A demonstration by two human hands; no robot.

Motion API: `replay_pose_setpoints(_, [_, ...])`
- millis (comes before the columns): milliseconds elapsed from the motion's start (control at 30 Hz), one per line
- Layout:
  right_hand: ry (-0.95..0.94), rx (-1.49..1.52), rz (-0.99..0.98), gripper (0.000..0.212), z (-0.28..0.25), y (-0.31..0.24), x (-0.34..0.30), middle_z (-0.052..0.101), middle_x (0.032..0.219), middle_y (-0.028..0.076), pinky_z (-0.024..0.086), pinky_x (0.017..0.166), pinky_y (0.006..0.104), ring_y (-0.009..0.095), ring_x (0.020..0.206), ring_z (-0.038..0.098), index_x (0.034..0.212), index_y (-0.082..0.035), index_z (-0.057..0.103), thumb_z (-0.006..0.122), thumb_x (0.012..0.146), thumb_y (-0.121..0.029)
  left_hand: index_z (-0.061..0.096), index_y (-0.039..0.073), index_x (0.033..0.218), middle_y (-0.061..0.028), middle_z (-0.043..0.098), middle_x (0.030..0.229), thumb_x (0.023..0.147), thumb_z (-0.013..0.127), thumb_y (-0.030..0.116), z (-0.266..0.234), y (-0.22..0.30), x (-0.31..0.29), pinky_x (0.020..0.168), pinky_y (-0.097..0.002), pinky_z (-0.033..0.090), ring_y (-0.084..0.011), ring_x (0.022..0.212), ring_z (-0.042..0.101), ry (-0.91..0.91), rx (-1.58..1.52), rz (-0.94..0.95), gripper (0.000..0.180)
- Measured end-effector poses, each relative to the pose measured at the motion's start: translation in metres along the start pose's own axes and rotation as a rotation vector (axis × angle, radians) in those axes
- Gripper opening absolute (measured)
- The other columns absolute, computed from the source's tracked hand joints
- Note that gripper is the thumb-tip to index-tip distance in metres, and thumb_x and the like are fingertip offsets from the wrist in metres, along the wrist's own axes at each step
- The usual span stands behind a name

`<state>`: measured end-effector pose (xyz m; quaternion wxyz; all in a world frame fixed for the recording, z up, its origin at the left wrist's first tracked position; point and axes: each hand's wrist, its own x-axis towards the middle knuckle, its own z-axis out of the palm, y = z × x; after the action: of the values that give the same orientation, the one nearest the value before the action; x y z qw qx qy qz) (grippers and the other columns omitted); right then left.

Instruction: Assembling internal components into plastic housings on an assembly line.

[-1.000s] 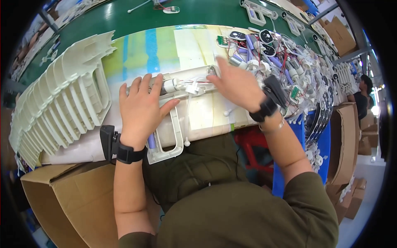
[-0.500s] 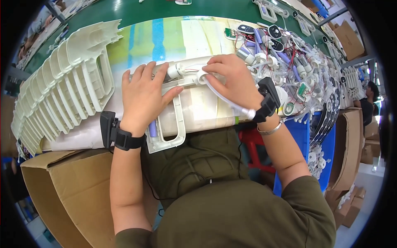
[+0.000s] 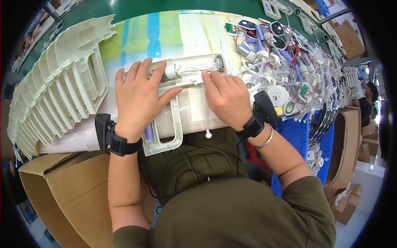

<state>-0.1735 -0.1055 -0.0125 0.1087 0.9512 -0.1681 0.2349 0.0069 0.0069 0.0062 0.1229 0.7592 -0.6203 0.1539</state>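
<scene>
A white plastic housing half (image 3: 177, 124), with a long body and a looped handle, lies across the padded work surface in front of me. My left hand (image 3: 138, 101) spans its left part, fingers over the body and thumb near the handle, holding it. Inside the body sit a white-capped cylinder (image 3: 173, 72) and thin wires. With fingers drawn together, my right hand (image 3: 229, 99) presses at the middle of the housing on the upper end of a translucent tube (image 3: 206, 113). That tube hangs toward me, ending in a small white knob. A purple cylinder (image 3: 149, 131) shows in the handle.
Nested white housing shells (image 3: 62, 82) stand at the left. On the right lies a heap of wired parts (image 3: 289, 62), with a white perforated disc (image 3: 277, 95). Below are a cardboard box (image 3: 78, 186) at left and a blue bin (image 3: 291, 140) at right. Another person (image 3: 366, 103) is far right.
My right hand has turned and its fingers have come down onto the housing. The tube's free end has swung from beside my right wrist to hang toward my lap.
</scene>
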Motion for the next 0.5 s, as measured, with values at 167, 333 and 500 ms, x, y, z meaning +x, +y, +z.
replay_pose_setpoints(167, [0.051, 0.151, 0.035, 0.024, -0.028, 0.003, 0.028, 0.057, 0.088, 0.004, 0.042, 0.063, 0.0318, 0.02, 0.073, 0.055, 0.095, -0.005, 0.06, 0.057, 0.072, -0.009, 0.055, 0.008, 0.114, -0.0116, 0.056, 0.115, 0.079, 0.063, 0.029, -0.016, -0.005, -0.004, 0.094, -0.0515, 0.033, -0.0291, 0.109, 0.051, 0.149, -0.295, -0.102, 0.042])
replay_pose_setpoints(333, [0.031, 0.49, -0.164, 0.028, 0.0, 0.002, 0.071, 0.059, 0.092, 0.008, 0.045, 0.076, 0.035, 0.027, 0.085, 0.056, 0.1, -0.009, 0.061, 0.064, 0.072, -0.008, 0.056, 0.005, 0.103, -0.0113, 0.057, 0.111, 0.075, 0.056, 0.003, -0.003, -0.008, -0.015, 0.09, -0.0475, 0.038, -0.0318, 0.103, 0.053, 0.202, -0.349, -0.139, 0.028])
replay_pose_setpoints(500, [-0.066, 0.9, 0.12, 0.032, 0.011, 0.009, 0.072, 0.061, 0.099, 0.013, 0.047, 0.079, 0.0331, 0.029, 0.091, 0.058, 0.11, -0.003, 0.058, 0.062, 0.078, -0.006, 0.06, 0.003, 0.094, -0.0135, 0.056, 0.112, 0.072, 0.054, -0.002, 0.001, -0.012, -0.021, 0.084, -0.041, 0.043, -0.0305, 0.101, 0.053, 0.159, -0.324, -0.105, 0.024])
